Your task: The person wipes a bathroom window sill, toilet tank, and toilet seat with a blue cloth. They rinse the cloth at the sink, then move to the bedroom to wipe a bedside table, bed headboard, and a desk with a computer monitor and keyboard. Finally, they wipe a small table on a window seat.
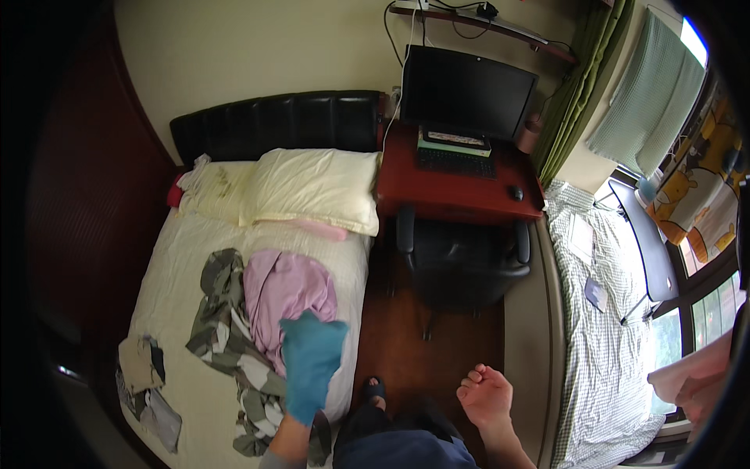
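Blue cloth (313,364) covers my left hand from the wrist up, so its fingers are hidden. Only the bare left wrist (291,437) shows below the cloth, which is over the bed's right side. Just beyond it a pink-purple garment (288,287) lies crumpled on the bed. A camouflage-print garment (220,343) is bunched along the left of that. My right hand (485,397) hangs over the floor to the right of my legs, fingers curled in with nothing visible in them.
The bed (170,293) bears pale yellow pillows (316,184) and a small clothing pile (140,366) at its left edge. A black office chair (466,264) stands before the red-brown desk (404,170) with a monitor (466,91). To the right, a folding table (647,246) stands on the checked window-seat cover (597,363).
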A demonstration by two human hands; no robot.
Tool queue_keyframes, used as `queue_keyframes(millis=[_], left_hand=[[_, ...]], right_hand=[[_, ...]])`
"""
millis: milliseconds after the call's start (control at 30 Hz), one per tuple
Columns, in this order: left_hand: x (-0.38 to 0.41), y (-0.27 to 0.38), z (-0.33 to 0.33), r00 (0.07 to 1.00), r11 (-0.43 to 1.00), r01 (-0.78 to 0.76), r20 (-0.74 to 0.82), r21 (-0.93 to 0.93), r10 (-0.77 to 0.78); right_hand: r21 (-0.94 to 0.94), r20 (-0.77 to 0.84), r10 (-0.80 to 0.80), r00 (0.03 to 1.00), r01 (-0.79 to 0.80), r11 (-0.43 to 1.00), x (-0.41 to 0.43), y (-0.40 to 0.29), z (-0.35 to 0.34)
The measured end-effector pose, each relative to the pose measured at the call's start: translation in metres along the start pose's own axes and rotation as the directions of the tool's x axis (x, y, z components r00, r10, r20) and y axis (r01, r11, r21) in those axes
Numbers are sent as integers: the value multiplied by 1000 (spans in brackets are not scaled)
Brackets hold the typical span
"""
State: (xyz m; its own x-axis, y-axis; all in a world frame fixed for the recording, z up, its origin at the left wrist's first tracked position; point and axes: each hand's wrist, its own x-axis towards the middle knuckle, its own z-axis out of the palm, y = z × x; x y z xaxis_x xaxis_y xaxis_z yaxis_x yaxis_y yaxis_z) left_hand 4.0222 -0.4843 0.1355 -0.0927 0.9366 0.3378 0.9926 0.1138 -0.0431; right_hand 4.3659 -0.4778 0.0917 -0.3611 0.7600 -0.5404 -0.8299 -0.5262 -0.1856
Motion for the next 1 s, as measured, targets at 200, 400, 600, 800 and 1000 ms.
queue_keyframes(millis=[200, 400, 600, 800, 1000], left_hand=[[199, 48, 28, 939, 842, -343, -119, -417, 324], [290, 35, 79, 970, 759, -241, -140, -605, 197], [358, -70, 125, 984, 940, 128, 79, 318, -161], [392, -164, 191, 938, 787, 297, -9, 541, -348], [497, -270, 275, 895, 648, 302, 27, 700, -446]], right_hand=[[-5, 63, -249, 967, 249, 968, 87, -58, 56], [113, 40, -254, 966, 249, 962, 199, -105, 94], [21, 85, -274, 958, 273, 962, 258, -140, 142], [108, 79, -373, 924, 364, 925, 271, -174, 177], [-23, -30, -497, 867, 496, 868, 330, -163, 208]])
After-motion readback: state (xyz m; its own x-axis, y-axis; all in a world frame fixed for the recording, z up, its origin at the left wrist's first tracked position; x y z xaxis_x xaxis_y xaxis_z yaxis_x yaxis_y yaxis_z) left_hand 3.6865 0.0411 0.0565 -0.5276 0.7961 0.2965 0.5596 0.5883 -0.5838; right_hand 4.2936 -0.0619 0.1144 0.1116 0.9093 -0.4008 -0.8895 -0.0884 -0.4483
